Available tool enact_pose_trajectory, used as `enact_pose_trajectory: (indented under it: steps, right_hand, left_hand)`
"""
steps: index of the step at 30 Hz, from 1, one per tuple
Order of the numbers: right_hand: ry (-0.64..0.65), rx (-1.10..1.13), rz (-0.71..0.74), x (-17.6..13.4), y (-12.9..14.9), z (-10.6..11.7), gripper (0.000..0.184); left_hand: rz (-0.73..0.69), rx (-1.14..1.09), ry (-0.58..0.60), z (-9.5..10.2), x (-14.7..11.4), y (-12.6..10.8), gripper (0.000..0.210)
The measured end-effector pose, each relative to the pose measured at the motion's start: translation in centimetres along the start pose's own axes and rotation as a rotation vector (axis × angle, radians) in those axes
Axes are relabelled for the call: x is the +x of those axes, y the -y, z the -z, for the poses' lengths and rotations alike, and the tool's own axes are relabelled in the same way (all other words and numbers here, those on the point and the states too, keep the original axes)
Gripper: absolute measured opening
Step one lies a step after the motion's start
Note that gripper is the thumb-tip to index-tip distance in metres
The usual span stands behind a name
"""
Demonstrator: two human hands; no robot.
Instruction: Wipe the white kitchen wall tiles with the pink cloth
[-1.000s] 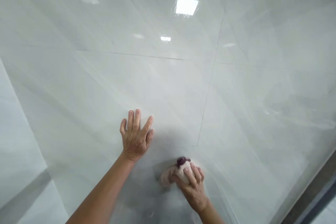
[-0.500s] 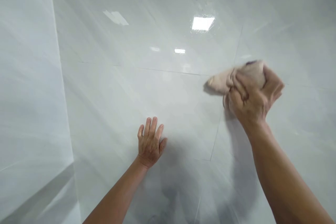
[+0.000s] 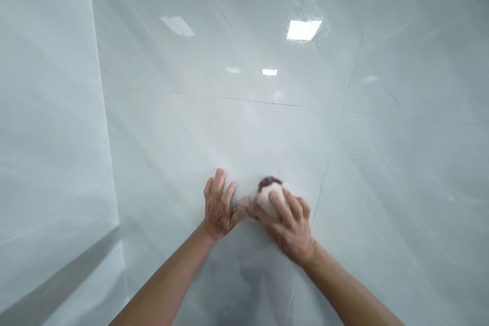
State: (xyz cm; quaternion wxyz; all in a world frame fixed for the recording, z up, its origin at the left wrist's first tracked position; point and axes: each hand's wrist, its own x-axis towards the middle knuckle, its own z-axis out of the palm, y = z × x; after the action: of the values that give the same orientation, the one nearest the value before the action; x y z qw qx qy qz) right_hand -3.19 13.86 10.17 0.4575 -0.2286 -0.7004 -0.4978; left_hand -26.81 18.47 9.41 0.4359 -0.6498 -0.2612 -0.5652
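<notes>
Vs. 0.5 s ago, R grip (image 3: pixel 293 229) is down fr. the crossing of tile seams (image 3: pixel 343 111) to just beside L grip (image 3: pixel 219 214); beige cloth's (image 3: pixel 267 204) loose end now at L thumb (image 3: pixel 236 217), can't tell if touching; cloth's dark purple patch (image 3: pixel 269 182) back in view, was a sliver; L fingers (image 3: pixel 219 180) bunched closer; vs. 1 s ago, R grip higher, side wall (image 3: pixel 53 112) fills more of left, ceiling-light reflection (image 3: pixel 304 30) farther R; tint bluer.

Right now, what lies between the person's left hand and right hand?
In the head view, part of the pale cloth held by the right hand lies there, extending toward the left hand.
</notes>
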Motion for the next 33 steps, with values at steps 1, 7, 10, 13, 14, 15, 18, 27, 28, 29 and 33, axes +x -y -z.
enact_pose_trajectory:
  steps: [1, 7, 10, 13, 14, 15, 18, 27, 28, 29, 33]
  right_hand:
    - [0.021, 0.034, 0.023, -2.2, 1.1, 0.0, 0.041]
    - [0.14, 0.174, 0.212, -8.6, 3.1, 0.5, 0.041]
    - [0.125, 0.158, 0.171, -5.6, 0.7, 0.6, 0.04]
    - [0.024, 0.094, 0.052, 0.9, -2.8, 0.5, 0.043]
    - [-0.015, 0.084, 0.014, 3.3, -3.9, 0.4, 0.049]
    - [-0.053, 0.086, -0.018, 5.6, -4.8, 0.2, 0.056]
    - [-0.168, 0.114, -0.065, 10.3, -6.3, -0.7, 0.067]
    - [0.039, 0.293, 0.013, 9.0, -8.0, 2.4, 0.071]
    - [0.067, 0.291, 0.011, 8.0, -8.7, 3.5, 0.073]
    - [0.077, 0.281, -0.004, 6.9, -9.4, 4.4, 0.075]
    - [0.011, 0.085, -0.14, 2.2, -11.9, 5.9, 0.065]
  left_hand:
    - [0.002, 0.005, 0.013, 0.0, 0.0, 0.0, 0.063]
    - [0.052, 0.017, 0.092, 0.5, 0.3, -0.3, 0.058]
    - [0.111, -0.041, 0.102, 1.6, 1.0, -1.3, 0.049]
    - [0.16, -0.11, 0.04, 2.8, 3.0, -3.3, 0.051]
    - [0.159, -0.135, 0.009, 3.2, 3.9, -4.1, 0.054]
    - [0.15, -0.163, -0.019, 3.4, 5.1, -4.8, 0.056]
    - [0.079, -0.263, -0.05, 3.2, 8.7, -6.4, 0.063]
    - [0.072, -0.265, -0.063, -2.8, 11.2, -6.0, 0.068]
    - [0.09, -0.261, -0.07, -3.0, 11.1, -6.3, 0.073]
    - [0.113, -0.261, -0.07, -3.0, 11.2, -6.8, 0.078]
    - [0.234, -0.248, -0.046, -2.1, 12.2, -9.4, 0.097]
